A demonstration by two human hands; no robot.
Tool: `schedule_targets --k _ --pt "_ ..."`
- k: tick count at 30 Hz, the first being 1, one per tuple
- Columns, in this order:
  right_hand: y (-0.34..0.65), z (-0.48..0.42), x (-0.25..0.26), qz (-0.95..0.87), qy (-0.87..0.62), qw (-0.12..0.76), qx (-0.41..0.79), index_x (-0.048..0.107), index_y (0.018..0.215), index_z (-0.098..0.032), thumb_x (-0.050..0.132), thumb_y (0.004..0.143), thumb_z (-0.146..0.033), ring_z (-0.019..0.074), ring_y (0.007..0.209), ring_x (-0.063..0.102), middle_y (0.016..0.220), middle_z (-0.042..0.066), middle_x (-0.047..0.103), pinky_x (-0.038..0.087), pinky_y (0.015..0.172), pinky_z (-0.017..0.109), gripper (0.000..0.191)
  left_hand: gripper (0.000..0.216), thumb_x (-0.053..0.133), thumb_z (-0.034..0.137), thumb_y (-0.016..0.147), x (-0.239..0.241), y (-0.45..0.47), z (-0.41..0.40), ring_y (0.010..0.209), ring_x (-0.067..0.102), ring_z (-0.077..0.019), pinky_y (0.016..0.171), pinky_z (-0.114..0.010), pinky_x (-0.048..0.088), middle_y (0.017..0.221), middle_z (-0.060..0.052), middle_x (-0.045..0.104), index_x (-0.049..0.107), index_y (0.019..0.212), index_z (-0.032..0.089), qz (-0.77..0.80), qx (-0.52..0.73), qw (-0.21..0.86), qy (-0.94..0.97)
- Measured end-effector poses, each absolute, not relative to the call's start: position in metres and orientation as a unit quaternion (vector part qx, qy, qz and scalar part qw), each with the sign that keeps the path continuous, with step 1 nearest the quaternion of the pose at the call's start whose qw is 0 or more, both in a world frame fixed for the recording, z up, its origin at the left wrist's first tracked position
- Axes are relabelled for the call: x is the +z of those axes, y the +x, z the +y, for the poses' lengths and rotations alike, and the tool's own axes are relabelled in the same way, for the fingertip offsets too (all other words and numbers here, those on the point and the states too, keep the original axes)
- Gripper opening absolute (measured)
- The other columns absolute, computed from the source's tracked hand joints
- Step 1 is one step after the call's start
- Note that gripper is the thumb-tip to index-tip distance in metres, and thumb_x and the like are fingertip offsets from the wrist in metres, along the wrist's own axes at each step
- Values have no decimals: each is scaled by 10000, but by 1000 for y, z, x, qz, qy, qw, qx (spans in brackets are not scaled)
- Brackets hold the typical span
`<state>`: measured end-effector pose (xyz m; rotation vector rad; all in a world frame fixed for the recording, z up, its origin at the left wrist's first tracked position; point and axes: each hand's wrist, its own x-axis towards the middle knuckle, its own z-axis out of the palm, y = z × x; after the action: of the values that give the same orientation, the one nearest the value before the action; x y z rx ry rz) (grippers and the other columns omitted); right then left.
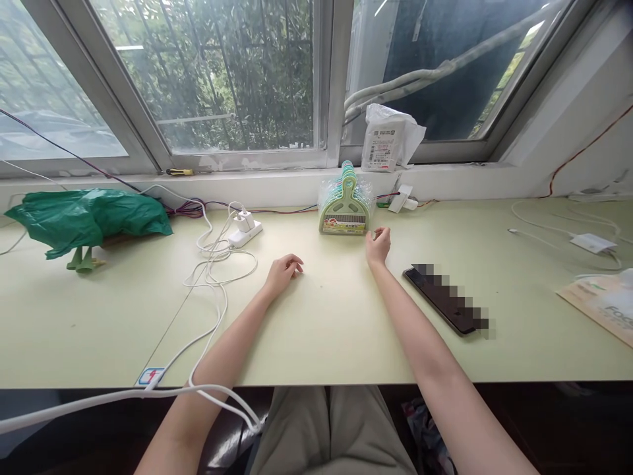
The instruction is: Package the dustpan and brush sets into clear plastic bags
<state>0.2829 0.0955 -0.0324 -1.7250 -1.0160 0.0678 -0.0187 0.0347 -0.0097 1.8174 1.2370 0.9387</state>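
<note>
A stack of small green dustpan-and-brush sets [345, 203], partly in clear plastic wrap, stands upright against the wall below the window. Just right of its lower corner is my right hand [378, 246], its fingers loosely bent, with nothing seen in them. I cannot tell whether it touches the stack. My left hand [283, 273] rests on the pale green table [326, 330], left of and nearer than the stack. Its fingers are relaxed, half stretched out, and hold nothing. A black phone [438, 297], partly blurred out, lies right of my right forearm.
White cables [220, 290] run from a power strip [246, 235] over my left forearm. A green plastic bag [93, 218] lies at the left. On the sill are a yellow cutter [179, 172] and a white parcel bag [388, 138]. A paper packet [601, 300] lies far right.
</note>
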Motion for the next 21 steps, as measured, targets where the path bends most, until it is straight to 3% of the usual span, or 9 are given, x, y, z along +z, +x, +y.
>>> schedule_targets --k 4,10,16,21 --pt "265 69 -24 -514 -699 491 81 471 919 -224 434 863 -247 186 722 582 818 37 620 401 676 284 70 249 422 279 806 -10 -19 34 584 554 -102 651 -258 486 779 -23 687 643 876 185 481 364 368 707" --pt "238 14 -19 -727 -615 274 132 512 819 -221 499 809 -174 152 643 528 749 10 628 315 609 250 49 263 422 278 810 -10 -18 32 645 562 -118 703 -270 484 809 -27 690 653 895 188 480 337 362 724" --pt "228 -13 -15 -786 -568 227 89 507 869 -224 453 857 -182 155 639 511 748 11 619 267 587 248 70 277 428 282 813 -3 -16 26 760 588 -155 787 -294 458 869 -30 699 675 914 208 492 286 313 761" --pt "232 -9 -16 -786 -562 237 100 493 857 -227 467 857 -194 154 643 501 744 2 605 271 590 244 43 288 429 287 816 0 -16 22 781 585 -165 816 -304 455 910 -42 701 680 928 199 492 278 300 769"
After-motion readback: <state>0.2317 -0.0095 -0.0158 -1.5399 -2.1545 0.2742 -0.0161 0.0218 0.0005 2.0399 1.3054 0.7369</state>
